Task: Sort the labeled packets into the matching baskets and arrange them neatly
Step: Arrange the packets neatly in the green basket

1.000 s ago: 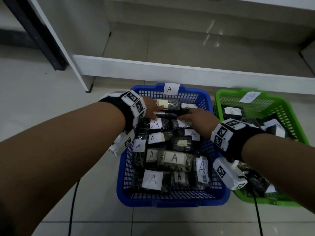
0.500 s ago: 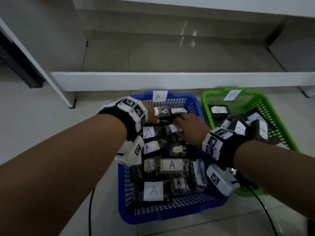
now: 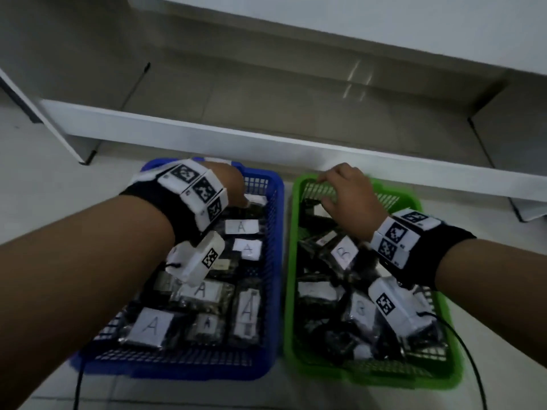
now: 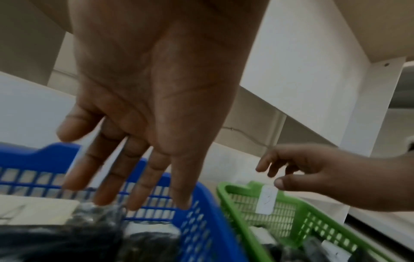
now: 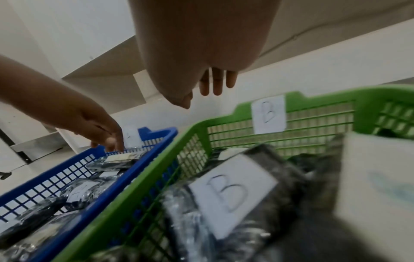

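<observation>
At the lower left of the head view, A packets are lying in the blue basket; B packets are filling the green basket. Left hand and right hand are hovering with fingers loose, holding nothing. The film-wrapped packets are probably light and slippery; pinching their edges should work best.

Blue basket, mesh grid walls; holds dark clear-wrapped packets w/ white labels, "A" handwritten in dark ink. Green basket, same grid pattern; its dark packets w/ white labels marked "B". White label "B" on green basket's far wall. Black wristbands w/ white blocks, b/w square marker patterns. Floor pale tile; shelf white.
</observation>
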The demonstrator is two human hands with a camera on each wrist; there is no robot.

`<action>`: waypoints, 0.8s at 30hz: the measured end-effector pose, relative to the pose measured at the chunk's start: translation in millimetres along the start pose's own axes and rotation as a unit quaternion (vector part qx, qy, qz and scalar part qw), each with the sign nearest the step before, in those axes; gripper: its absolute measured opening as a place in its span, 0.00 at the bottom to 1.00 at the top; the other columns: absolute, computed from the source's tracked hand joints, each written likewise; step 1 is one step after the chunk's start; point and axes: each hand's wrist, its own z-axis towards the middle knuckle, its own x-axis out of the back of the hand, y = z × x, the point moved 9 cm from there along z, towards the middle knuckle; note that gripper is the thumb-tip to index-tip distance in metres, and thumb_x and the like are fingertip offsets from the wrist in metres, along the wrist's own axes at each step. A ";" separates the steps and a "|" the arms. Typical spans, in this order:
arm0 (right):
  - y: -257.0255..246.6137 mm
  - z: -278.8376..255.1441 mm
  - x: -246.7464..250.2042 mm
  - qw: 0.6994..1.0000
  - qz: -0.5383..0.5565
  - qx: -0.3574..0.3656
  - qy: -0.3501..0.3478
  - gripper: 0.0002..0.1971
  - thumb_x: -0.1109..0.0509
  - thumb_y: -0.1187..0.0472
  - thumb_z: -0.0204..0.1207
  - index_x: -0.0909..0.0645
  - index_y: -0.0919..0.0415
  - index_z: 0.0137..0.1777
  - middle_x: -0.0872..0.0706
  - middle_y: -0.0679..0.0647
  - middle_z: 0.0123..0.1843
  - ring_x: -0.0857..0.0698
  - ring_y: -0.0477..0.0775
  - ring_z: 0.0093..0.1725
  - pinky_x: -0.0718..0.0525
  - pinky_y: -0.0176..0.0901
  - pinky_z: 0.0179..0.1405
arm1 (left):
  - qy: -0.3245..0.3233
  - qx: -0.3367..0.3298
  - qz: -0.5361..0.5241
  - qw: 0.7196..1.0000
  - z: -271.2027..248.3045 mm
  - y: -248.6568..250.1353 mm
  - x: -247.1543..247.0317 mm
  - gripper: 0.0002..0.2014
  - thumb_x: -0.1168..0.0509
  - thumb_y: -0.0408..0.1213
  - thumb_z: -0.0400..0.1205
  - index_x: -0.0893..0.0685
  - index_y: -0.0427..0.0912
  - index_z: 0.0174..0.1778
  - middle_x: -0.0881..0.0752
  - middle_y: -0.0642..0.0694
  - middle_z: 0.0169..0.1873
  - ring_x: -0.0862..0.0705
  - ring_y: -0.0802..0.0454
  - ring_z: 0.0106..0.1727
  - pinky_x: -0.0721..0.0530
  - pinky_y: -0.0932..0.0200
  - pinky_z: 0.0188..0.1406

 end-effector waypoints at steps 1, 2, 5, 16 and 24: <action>15.0 -1.2 0.0 1.000 0.003 -0.015 -0.024 0.16 0.31 0.63 0.73 0.19 0.61 0.62 0.21 0.64 0.60 0.21 0.68 0.58 0.23 0.56 0.57 | 0.001 -0.017 -0.026 1.000 -2.6 14.4 6.0 0.25 0.44 0.55 0.84 0.20 0.38 0.65 0.18 0.43 0.61 0.20 0.45 0.63 0.25 0.58 0.59; 31.8 -3.1 -0.7 0.998 0.009 -0.027 -0.061 0.17 0.32 0.60 0.75 0.20 0.60 0.64 0.22 0.64 0.62 0.21 0.68 0.60 0.23 0.55 0.59 | 0.005 -0.042 -0.056 0.998 -5.0 35.4 14.9 0.24 0.43 0.55 0.84 0.21 0.41 0.67 0.19 0.44 0.64 0.21 0.46 0.65 0.26 0.57 0.62; 71.2 -8.0 -22.3 0.981 0.010 -0.043 -0.191 0.20 0.33 0.51 0.78 0.24 0.58 0.68 0.25 0.61 0.68 0.23 0.64 0.65 0.23 0.51 0.62 | 0.044 -0.108 -0.191 0.975 -4.9 90.5 45.1 0.21 0.38 0.51 0.82 0.23 0.47 0.70 0.20 0.50 0.65 0.22 0.51 0.64 0.28 0.62 0.58; 101.8 -11.4 -47.3 0.943 -0.011 0.032 -0.332 0.18 0.36 0.49 0.80 0.24 0.60 0.34 0.21 0.55 0.33 0.23 0.52 0.30 0.30 0.40 0.25 | -0.088 -0.085 -0.056 0.991 21.5 196.1 9.5 0.26 0.37 0.51 0.82 0.27 0.40 0.72 0.19 0.42 0.65 0.20 0.43 0.62 0.26 0.59 0.51; 121.2 -39.1 -24.0 0.931 0.115 0.027 -0.344 0.24 0.32 0.46 0.78 0.27 0.50 0.73 0.21 0.52 0.69 0.21 0.54 0.64 0.24 0.43 0.60 | -0.111 -0.076 -0.132 0.982 32.9 190.7 -9.8 0.24 0.29 0.48 0.77 0.19 0.34 0.60 0.15 0.39 0.57 0.17 0.44 0.53 0.27 0.62 0.40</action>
